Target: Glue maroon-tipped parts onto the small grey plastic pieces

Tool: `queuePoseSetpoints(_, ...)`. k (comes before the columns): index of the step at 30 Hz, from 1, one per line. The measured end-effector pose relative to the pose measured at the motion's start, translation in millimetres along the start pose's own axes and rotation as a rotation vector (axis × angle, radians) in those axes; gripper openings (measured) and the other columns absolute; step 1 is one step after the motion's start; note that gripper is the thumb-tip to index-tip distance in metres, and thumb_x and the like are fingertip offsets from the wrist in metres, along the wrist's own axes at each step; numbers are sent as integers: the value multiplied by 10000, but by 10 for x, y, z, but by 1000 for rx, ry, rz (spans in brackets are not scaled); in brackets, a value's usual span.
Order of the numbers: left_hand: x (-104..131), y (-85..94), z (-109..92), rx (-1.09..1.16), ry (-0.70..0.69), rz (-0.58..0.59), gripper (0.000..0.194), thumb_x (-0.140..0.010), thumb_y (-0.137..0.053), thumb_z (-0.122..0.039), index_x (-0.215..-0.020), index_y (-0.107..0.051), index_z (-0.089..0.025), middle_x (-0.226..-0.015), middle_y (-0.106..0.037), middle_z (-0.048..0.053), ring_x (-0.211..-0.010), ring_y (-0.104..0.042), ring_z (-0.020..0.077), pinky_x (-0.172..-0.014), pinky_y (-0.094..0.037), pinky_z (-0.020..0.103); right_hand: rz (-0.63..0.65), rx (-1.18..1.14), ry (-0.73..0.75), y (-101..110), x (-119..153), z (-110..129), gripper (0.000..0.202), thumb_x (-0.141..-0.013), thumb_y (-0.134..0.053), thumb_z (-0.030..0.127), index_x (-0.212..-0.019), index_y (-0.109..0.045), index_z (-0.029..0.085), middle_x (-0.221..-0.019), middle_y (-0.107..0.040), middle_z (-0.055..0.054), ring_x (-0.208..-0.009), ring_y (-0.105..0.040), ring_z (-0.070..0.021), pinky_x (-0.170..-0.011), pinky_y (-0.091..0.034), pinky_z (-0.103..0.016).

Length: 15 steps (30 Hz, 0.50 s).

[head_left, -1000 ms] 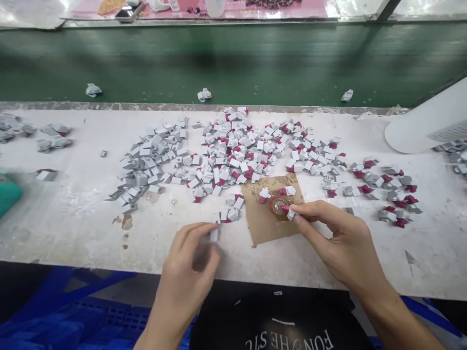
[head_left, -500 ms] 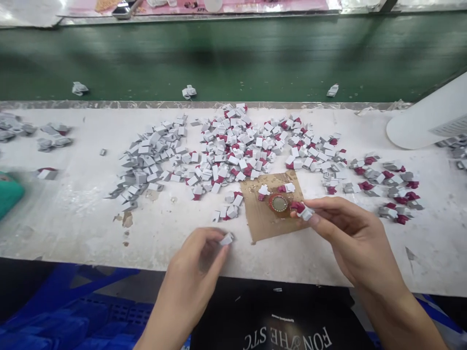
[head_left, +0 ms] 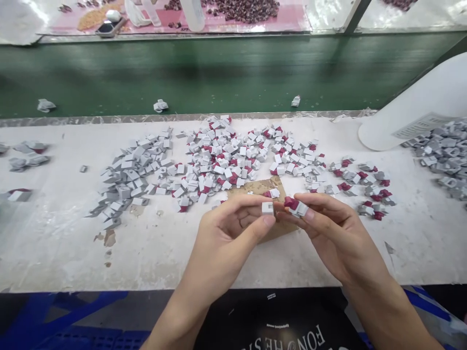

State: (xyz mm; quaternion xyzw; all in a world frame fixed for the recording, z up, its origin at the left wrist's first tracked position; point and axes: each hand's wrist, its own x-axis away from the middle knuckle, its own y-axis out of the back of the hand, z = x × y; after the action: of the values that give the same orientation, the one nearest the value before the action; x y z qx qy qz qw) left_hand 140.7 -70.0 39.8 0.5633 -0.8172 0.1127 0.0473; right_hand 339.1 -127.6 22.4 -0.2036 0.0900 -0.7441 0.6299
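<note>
Between thumb and fingertips, my left hand (head_left: 233,236) pinches a small light-grey plastic block (head_left: 267,208) with a notch in its top edge. Close to its right, my right hand (head_left: 337,233) grips a grey and dark-red plastic piece (head_left: 296,206), its red end turned toward the block. The two parts are apart by a small gap. Beneath both hands lies a brown cardboard square (head_left: 279,234), partly covered by them. One grey-and-red piece (head_left: 272,193) rests on the cardboard's far part. The round disc seen earlier on the cardboard is now hidden behind my hands.
Beyond the cardboard spreads a large pile of grey and grey-red pieces (head_left: 219,163). More grey parts (head_left: 447,153) lie at the right, by a leaning white bottle (head_left: 412,109). A green strip (head_left: 219,73) runs behind the white table (head_left: 153,257), with a few pieces on it.
My left hand has risen and moved right with its grey block, up close to the piece in my right hand. The view has shifted right and now shows more of the far shelf.
</note>
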Motion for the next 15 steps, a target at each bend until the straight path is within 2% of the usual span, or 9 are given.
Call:
queuePoseSetpoints(4, -66, -47, 7, 7, 5, 34, 127, -995, -893, -287, -1118, -869, -263, -1217, -897, 61, -1130, -880, 266, -1019, -754, 402, -19, 47, 26, 15, -14, 20, 124, -1035, -905, 338, -1134, -954, 395, -1167, -939, -11, -1115, -906, -260, -1047, -753, -433)
queuePoseSetpoints(9, -97, -40, 2, -28, 8, 54, 109, -1010, -874, -260, -1118, -891, -268, -1174, -893, 50, -1103, -877, 252, -1010, -753, 385, 14, 116, 61, 44, -3, 8, 225, -1086, -838, 263, -1202, -944, 424, -1206, -928, 6, -1126, -893, -227, -1002, -756, -373)
queuePoseSetpoints(15, -117, -14, 20, -106, -18, 77, 104, -1008, -869, -258, -1103, -904, -281, -1116, -875, 49, -1041, -860, 246, -935, -750, 363, 20, 339, 138, 29, -39, 47, 228, -1070, -833, 235, -1170, -956, 399, -1082, -908, -7, -1039, -859, -205, -927, -727, -329)
